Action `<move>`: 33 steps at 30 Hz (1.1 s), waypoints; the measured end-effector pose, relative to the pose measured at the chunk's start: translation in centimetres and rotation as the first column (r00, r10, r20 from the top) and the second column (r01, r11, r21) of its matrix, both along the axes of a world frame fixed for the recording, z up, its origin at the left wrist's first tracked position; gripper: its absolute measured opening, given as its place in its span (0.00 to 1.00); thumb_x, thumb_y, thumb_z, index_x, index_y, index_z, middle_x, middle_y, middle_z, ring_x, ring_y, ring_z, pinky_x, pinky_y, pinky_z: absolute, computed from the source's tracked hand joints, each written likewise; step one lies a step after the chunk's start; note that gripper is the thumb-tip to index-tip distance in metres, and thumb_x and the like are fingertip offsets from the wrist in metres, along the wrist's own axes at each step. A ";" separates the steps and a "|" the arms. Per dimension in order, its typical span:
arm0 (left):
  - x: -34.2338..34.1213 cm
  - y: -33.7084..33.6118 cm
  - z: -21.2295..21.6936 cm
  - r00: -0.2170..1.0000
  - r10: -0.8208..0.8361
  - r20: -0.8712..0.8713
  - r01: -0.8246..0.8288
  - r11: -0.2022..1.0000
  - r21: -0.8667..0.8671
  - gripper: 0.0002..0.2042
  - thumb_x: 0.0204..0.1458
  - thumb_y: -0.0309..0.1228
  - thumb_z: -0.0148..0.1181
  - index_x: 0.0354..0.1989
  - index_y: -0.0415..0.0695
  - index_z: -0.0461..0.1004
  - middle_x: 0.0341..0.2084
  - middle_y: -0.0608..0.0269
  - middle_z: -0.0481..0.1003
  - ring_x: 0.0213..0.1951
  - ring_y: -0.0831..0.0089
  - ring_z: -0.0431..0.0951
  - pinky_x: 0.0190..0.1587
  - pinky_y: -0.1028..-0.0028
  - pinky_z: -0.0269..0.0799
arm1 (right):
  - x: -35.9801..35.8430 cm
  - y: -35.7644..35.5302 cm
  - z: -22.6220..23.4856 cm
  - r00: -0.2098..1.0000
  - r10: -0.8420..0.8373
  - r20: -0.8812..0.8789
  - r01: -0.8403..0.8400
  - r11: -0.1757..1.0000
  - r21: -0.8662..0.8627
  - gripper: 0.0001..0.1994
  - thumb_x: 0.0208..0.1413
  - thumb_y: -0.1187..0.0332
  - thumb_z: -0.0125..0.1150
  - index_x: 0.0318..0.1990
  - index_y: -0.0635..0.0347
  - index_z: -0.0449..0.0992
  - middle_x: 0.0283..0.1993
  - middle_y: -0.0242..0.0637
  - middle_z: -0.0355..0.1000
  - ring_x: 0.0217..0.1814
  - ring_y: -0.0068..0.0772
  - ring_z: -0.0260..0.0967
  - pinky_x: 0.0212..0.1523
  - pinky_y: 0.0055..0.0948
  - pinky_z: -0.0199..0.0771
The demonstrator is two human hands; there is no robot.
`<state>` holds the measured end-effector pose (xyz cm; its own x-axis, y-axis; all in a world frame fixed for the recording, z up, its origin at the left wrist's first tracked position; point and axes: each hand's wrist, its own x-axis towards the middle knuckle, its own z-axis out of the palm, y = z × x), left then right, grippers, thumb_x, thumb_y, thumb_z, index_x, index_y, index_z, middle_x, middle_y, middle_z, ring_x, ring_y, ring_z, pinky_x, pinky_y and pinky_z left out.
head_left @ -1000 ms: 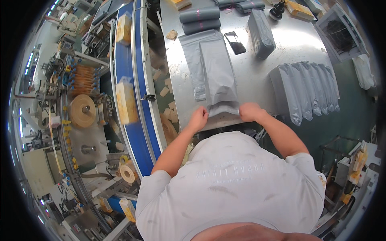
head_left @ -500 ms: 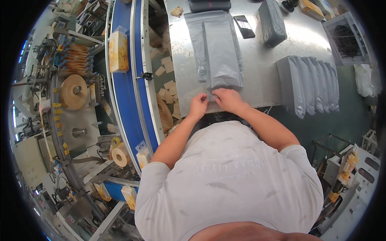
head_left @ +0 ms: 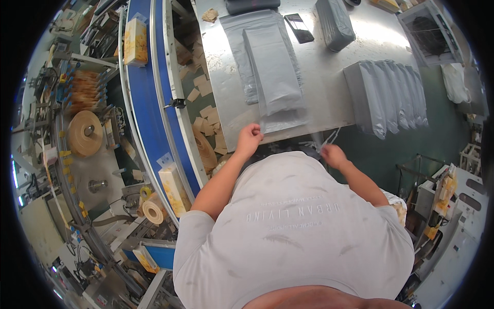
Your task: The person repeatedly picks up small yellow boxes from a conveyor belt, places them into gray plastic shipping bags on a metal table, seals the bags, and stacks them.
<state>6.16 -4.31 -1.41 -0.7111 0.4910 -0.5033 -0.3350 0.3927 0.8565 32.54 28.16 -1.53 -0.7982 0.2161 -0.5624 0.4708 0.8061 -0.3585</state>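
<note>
One long grey plastic bag (head_left: 275,72) lies on a stack of flat grey plastic bags (head_left: 235,46) near the front edge of the shiny metal desk (head_left: 226,95). At the bag's near-left corner, the bare left hand (head_left: 250,139) has its grip curled, whether clamped on it I cannot tell; the bare right hand (head_left: 334,155), off the front edge, is blurred, its grip unclear.
</note>
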 end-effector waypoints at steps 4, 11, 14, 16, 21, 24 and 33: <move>-1.6 0.1 3.9 0.674 -0.283 -0.683 0.132 0.955 -0.266 0.19 0.48 0.18 0.66 0.51 0.42 0.77 0.53 0.54 0.76 0.54 0.62 0.77 0.56 0.62 0.75 | 7.9 5.1 1.1 0.711 0.082 0.698 -0.235 0.964 0.126 0.11 0.54 0.69 0.65 0.45 0.57 0.85 0.55 0.52 0.81 0.59 0.54 0.79 0.60 0.49 0.81; -7.4 2.5 6.1 -0.248 -0.541 -0.803 0.533 0.616 -0.580 0.16 0.54 0.25 0.59 0.52 0.45 0.79 0.75 0.55 0.62 0.76 0.59 0.59 0.76 0.60 0.60 | -14.0 2.3 10.3 0.566 0.562 -0.603 -0.353 0.826 0.438 0.20 0.52 0.76 0.60 0.54 0.55 0.79 0.61 0.37 0.75 0.68 0.47 0.70 0.64 0.43 0.73; -8.6 3.2 5.3 -0.371 -0.546 -0.751 0.519 0.548 -0.656 0.14 0.51 0.27 0.61 0.47 0.40 0.78 0.76 0.54 0.60 0.78 0.60 0.57 0.75 0.58 0.62 | -19.7 3.4 9.1 0.235 0.809 -0.539 -0.595 0.558 0.578 0.17 0.54 0.74 0.59 0.53 0.54 0.81 0.66 0.33 0.74 0.74 0.42 0.65 0.68 0.42 0.72; -9.1 3.4 6.1 -0.330 -0.569 -0.753 0.517 0.558 -0.648 0.11 0.50 0.26 0.62 0.42 0.38 0.79 0.71 0.53 0.67 0.74 0.58 0.64 0.74 0.59 0.65 | -21.0 4.3 6.9 0.231 0.823 -0.519 -0.689 0.515 0.510 0.16 0.55 0.73 0.60 0.51 0.54 0.82 0.65 0.32 0.75 0.74 0.40 0.66 0.67 0.41 0.73; -9.4 2.8 4.7 0.279 -0.482 -0.831 0.556 0.786 -0.269 0.02 0.55 0.24 0.63 0.35 0.40 0.77 0.56 0.55 0.79 0.59 0.60 0.79 0.61 0.62 0.76 | -20.5 5.2 2.4 0.552 0.162 -0.818 -0.468 0.872 -0.143 0.08 0.59 0.69 0.63 0.43 0.59 0.83 0.48 0.35 0.83 0.57 0.43 0.79 0.48 0.38 0.78; -8.6 5.4 4.0 0.922 -0.108 -0.372 0.110 0.994 -0.016 0.07 0.62 0.26 0.64 0.32 0.40 0.74 0.38 0.62 0.81 0.41 0.70 0.80 0.48 0.69 0.76 | -21.0 3.6 1.8 0.792 -0.516 -0.327 0.204 0.728 -0.655 0.09 0.65 0.66 0.62 0.38 0.64 0.81 0.38 0.40 0.83 0.43 0.46 0.81 0.40 0.38 0.75; -7.7 9.5 0.5 0.733 0.492 -0.471 -0.485 0.862 0.146 0.16 0.66 0.36 0.63 0.53 0.36 0.74 0.46 0.55 0.79 0.46 0.69 0.77 0.50 0.69 0.74 | -26.0 -1.5 1.6 0.509 -0.758 -0.407 0.548 0.650 -0.526 0.21 0.67 0.57 0.63 0.56 0.65 0.77 0.48 0.46 0.82 0.49 0.44 0.78 0.53 0.41 0.75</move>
